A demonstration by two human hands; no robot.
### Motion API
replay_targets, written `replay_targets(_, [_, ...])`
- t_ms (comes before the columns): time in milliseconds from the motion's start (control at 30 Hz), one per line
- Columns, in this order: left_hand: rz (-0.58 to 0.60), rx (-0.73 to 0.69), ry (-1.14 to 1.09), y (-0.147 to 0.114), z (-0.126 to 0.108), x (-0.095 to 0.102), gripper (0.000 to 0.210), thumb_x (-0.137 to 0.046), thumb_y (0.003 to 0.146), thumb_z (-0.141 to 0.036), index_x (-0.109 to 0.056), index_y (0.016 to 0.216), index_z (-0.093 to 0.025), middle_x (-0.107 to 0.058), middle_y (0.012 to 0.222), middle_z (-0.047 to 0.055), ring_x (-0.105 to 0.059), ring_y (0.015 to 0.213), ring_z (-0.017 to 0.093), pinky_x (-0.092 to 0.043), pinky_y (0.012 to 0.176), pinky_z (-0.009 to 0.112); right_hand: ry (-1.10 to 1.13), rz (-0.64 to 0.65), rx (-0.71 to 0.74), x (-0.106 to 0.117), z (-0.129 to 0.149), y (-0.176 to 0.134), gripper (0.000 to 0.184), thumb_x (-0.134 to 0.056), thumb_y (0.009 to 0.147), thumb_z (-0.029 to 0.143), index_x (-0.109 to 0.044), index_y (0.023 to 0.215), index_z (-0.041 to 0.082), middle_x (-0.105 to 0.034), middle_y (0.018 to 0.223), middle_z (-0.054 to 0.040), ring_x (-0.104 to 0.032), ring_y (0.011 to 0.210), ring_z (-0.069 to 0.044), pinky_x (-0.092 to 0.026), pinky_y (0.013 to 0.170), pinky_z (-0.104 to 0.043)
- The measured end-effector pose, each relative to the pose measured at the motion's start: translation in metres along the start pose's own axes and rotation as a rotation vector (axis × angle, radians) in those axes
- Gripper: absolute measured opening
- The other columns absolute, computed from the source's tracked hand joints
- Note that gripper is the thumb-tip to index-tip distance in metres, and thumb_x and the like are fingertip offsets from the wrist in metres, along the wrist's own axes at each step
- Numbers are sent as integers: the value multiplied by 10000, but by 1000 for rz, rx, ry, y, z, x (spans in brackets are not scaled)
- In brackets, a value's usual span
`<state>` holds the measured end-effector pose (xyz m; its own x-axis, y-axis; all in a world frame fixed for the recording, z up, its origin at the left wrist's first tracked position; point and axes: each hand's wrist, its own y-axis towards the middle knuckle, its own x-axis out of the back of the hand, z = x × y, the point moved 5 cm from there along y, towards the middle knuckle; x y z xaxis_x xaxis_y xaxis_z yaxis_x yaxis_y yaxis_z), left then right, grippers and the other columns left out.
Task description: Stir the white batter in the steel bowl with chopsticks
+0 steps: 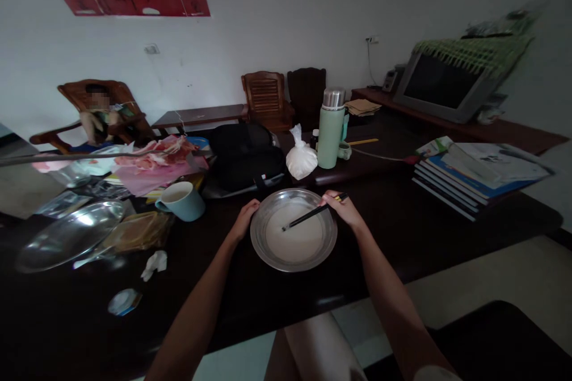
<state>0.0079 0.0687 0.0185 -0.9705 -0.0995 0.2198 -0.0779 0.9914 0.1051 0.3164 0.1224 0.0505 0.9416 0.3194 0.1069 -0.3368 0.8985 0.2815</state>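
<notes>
A round metal bowl (258, 243) sits on the dark table in front of me, with a milky off-white liquid (297, 241) in it. Its left rim is gripped by my left hand (245, 218), which is closed there. At the upper right rim, my right hand (343, 208) is closed on a pair of black chopsticks (313, 213), also touching the rim. The chopsticks slant down to the left and their tips meet the liquid. Just behind the bowl stands a knotted clear bag of white powder (301, 158), next to a pale green thermos (331, 131).
Left of the bowl are a light blue mug (186, 205), a shiny metal tray (62, 241) and crumpled tissue (154, 265). A black bag (245, 161) lies behind. Stacked books (465, 178) are at the right. A person (100, 113) sits in a wooden chair far left.
</notes>
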Motion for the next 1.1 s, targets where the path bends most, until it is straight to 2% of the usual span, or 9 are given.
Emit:
replay_targets(100, [1, 6, 2, 0, 1, 0, 310, -530, 754, -494, -526, 693, -189, -480, 659, -26, -430, 652, 146, -369, 617, 267, 29, -139, -24, 16, -3, -2, 492, -681, 759, 685, -677, 601, 219, -707, 615, -16, -640, 599, -185, -507, 655, -311])
replay_targets(167, [0, 9, -5, 0, 2, 0, 314, -531, 751, -499, -517, 687, -192, -475, 653, -28, -428, 644, 144, -365, 608, 267, 44, -163, -19, 22, -4, -3, 502, -660, 788, 674, -660, 572, 221, -676, 582, -18, -619, 572, -181, -500, 652, -315])
replay_targets(300, [-5, 12, -8, 0, 4, 1, 327, -542, 747, -511, -525, 685, -190, -477, 646, -29, -429, 634, 141, -366, 600, 267, 5, 5, 6, 6, -2, -2, 499, -663, 784, 675, -684, 580, 221, -697, 614, -26, -650, 645, -202, -501, 704, -333])
replay_targets(367, [-6, 12, -5, 0, 4, 1, 328, -547, 751, -512, -528, 693, -189, -483, 652, -29, -435, 637, 141, -368, 601, 267, -1, 23, 7, 0, -2, 0, 485, -671, 770, 683, -699, 614, 225, -716, 639, -22, -667, 681, -212, -504, 716, -337])
replay_targets(567, [-2, 8, 7, 0, 4, 1, 328, -537, 753, -517, -516, 696, -194, -471, 656, -26, -428, 648, 146, -369, 612, 270, 35, -231, 3, 24, -4, -1, 527, -637, 796, 690, -644, 546, 226, -679, 577, -24, -611, 590, -180, -487, 660, -316])
replay_targets(767, [-12, -3, -4, 1, 5, 1, 328, -535, 757, -513, -503, 682, -196, -460, 651, -26, -417, 644, 145, -360, 614, 268, 11, 23, 55, 0, 4, -2, 516, -651, 789, 694, -688, 597, 216, -708, 664, -31, -653, 687, -192, -503, 730, -331])
replay_targets(833, [-12, -1, -11, 1, 6, 1, 327, -537, 757, -511, -509, 682, -195, -467, 650, -26, -421, 644, 144, -359, 613, 268, 30, 29, 67, -3, 7, -1, 506, -661, 776, 697, -681, 619, 216, -730, 705, -35, -665, 715, -193, -510, 733, -332])
replay_targets(1000, [-7, -6, -23, 1, 6, 1, 308, -553, 761, -487, -521, 680, -191, -480, 642, -28, -427, 639, 141, -363, 611, 266, 134, -218, 12, 24, 2, -2, 538, -643, 790, 693, -561, 544, 221, -652, 527, -21, -567, 512, -149, -385, 481, -267])
replay_targets(1100, [-9, -3, -30, 1, 7, 1, 298, -554, 756, -478, -526, 678, -191, -482, 635, -28, -429, 633, 141, -367, 607, 267, 150, -113, 12, 15, 4, -4, 516, -655, 789, 679, -562, 573, 220, -644, 503, -16, -488, 439, -126, -328, 426, -261])
